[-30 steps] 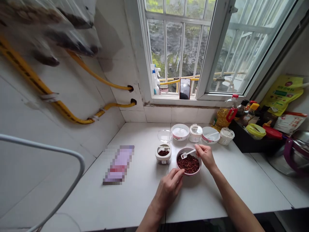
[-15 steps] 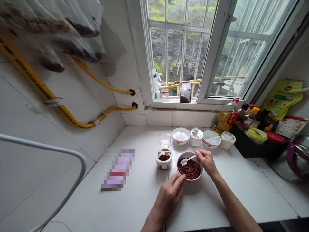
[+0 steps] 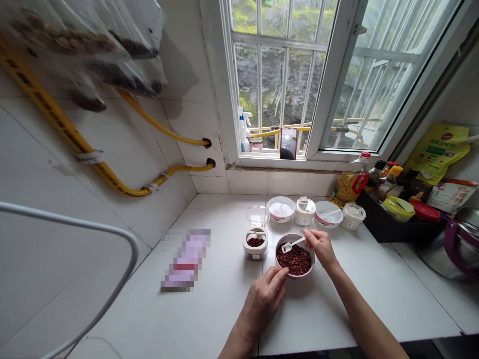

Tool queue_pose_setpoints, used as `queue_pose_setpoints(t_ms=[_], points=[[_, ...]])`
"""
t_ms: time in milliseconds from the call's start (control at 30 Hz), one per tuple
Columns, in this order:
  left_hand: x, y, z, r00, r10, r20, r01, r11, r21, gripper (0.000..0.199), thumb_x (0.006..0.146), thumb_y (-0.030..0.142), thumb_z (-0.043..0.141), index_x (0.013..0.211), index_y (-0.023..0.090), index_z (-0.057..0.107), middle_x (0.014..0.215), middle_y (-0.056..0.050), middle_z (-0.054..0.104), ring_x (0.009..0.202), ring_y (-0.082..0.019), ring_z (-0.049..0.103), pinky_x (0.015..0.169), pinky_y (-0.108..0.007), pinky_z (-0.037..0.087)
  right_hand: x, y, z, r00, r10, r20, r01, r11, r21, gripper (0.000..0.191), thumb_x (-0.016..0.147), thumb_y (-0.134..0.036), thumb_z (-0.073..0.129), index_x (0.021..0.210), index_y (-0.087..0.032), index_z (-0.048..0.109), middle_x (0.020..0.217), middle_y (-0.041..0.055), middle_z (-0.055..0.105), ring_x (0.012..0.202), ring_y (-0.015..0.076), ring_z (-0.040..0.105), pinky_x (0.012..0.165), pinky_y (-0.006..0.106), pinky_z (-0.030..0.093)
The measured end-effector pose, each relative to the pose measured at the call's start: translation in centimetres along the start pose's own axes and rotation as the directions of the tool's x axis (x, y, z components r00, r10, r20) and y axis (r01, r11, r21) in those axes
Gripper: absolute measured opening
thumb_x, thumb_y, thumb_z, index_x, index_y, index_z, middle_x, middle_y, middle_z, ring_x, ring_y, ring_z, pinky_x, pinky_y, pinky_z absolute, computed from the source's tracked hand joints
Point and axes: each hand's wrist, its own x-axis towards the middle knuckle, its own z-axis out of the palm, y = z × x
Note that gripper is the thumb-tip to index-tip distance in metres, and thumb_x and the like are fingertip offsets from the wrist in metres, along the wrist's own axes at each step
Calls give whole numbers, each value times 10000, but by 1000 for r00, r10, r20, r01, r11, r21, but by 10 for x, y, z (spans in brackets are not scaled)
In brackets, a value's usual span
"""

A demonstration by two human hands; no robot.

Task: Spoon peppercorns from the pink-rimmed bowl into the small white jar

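Note:
A bowl (image 3: 279,267) of dark red peppercorn-like grains stands on the white counter. My left hand (image 3: 266,294) pinches its near-left rim. My right hand (image 3: 321,248) is closed on the handle of a small white spoon (image 3: 292,245), whose scoop is over the grains. Left of the bowl is an open clear jar (image 3: 256,244) with a white collar, its lid raised, holding similar grains. Behind are a bowl of white granules (image 3: 281,209), a lidded jar (image 3: 305,211), another bowl (image 3: 328,215) with a white spoon and a second lidded jar (image 3: 354,216).
A blurred purple packet (image 3: 186,260) lies on the left of the counter (image 3: 220,319). An oil bottle (image 3: 347,185) and a black tray (image 3: 389,227) of seasonings stand at the right, beside a metal pot (image 3: 437,249). A phone (image 3: 288,143) leans at the window.
The camera view has shifted slightly. Both hands keep their hold on the bowl rim and the spoon, with little visible movement.

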Motion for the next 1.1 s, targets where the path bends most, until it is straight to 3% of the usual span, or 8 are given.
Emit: queue_pose_setpoints(t_ms=[700,933,1100], points=[[1,2,-1,1000,6,7,-6,999,46,283,960,112,410,1200,156,554,926,-83,667,780,-162,680,668,-244,577,0,-7,-1,999,17,-30,-16,999,29,511,780,-557,580,424,-213,454,417,-13,454,442,121,399,512,276,357],[1,2,-1,1000,16,4,-16,998,53,268,973,123,399,1192,146,553,924,-86,670,782,-172,681,658,-253,577,0,-5,0,999,-21,-34,20,1000,-10,539,798,-578,568,424,-210,446,410,-17,451,437,114,404,506,268,359],[2,3,-2,1000,8,7,-9,999,36,275,964,110,409,1194,146,555,926,-87,667,785,-173,679,657,-252,573,9,-22,9,993,-114,-31,113,993,-41,545,853,-583,530,462,-211,457,447,-18,464,463,117,422,528,265,375]])
